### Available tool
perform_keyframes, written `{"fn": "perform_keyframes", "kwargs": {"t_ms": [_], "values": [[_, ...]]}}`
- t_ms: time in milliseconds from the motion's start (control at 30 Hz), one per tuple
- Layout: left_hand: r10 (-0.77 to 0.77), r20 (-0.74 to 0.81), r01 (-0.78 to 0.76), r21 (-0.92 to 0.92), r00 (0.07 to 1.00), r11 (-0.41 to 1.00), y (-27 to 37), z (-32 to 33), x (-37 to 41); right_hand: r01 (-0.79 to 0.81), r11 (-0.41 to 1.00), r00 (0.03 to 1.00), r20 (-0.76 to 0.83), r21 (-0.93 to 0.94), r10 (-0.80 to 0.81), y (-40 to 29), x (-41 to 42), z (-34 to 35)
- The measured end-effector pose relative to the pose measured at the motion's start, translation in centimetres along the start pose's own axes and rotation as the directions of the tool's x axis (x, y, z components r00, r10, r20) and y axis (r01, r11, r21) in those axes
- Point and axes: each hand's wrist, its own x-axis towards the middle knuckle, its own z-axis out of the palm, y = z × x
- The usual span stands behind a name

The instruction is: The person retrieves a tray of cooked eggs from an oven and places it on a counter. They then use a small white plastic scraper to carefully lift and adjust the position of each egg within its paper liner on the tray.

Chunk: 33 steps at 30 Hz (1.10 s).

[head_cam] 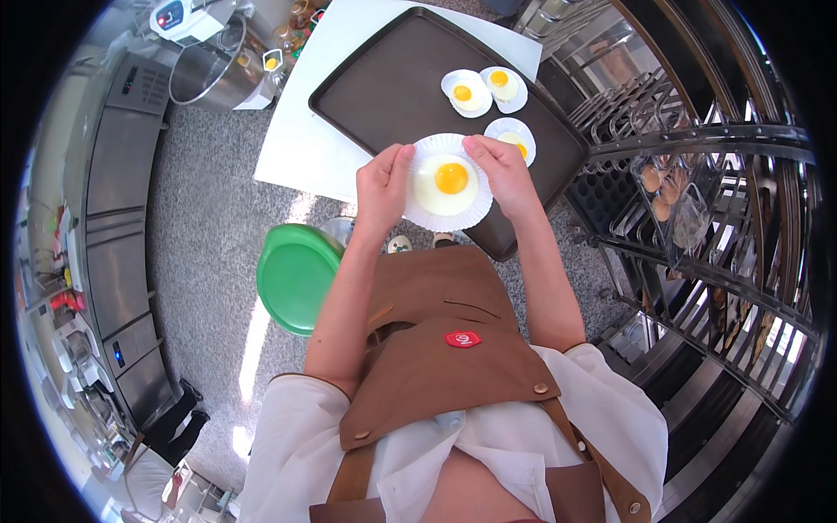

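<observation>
Between my two hands is a white fluted paper cup (425,218) that holds an egg with a round yellow yolk (451,178). My left hand (384,189) pinches the cup's left rim, and my right hand (505,173) pinches its upper right rim. Beneath and beyond them lies a dark baking tray (392,78), partly on a white tabletop (288,144). Three similar egg-filled paper cups rest on the tray: one (466,94) beside another (503,89) near the far right side, and a third (510,134) partly hidden behind my right hand.
A green bin lid (297,281) is by my left forearm. A steel mixing bowl (209,78) stands beyond the table's left side. To my right is a metal rack (706,147) with trays and bagged buns (662,189). Another person's legs (176,425) show at lower left near steel cabinets (118,268).
</observation>
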Motion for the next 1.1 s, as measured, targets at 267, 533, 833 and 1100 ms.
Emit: {"fn": "perform_keyframes", "kwargs": {"t_ms": [267,533,833,1100], "values": [[-0.076,0.113,0.083,-0.058,0.991,0.995,-0.1,0.1,0.5,0.011,0.998,1.000,0.011,-0.066,-0.010,0.2,0.8,-1.0],[-0.080,-0.084,0.077,-0.034,0.993,0.996,-0.8,0.9,0.7,-0.060,0.997,0.994,-0.093,-0.038,0.056,3.0,-0.4,-1.6],[-0.097,-0.213,0.078,-0.095,0.972,0.992,-2.5,2.5,0.6,-0.169,0.950,0.972,-0.116,0.263,0.205,2.3,0.4,-0.7],[-0.137,-0.349,0.103,-0.116,0.927,0.988,-3.8,3.4,1.1,-0.118,0.978,0.984,-0.113,0.170,0.138,4.6,0.7,-0.6]]}}
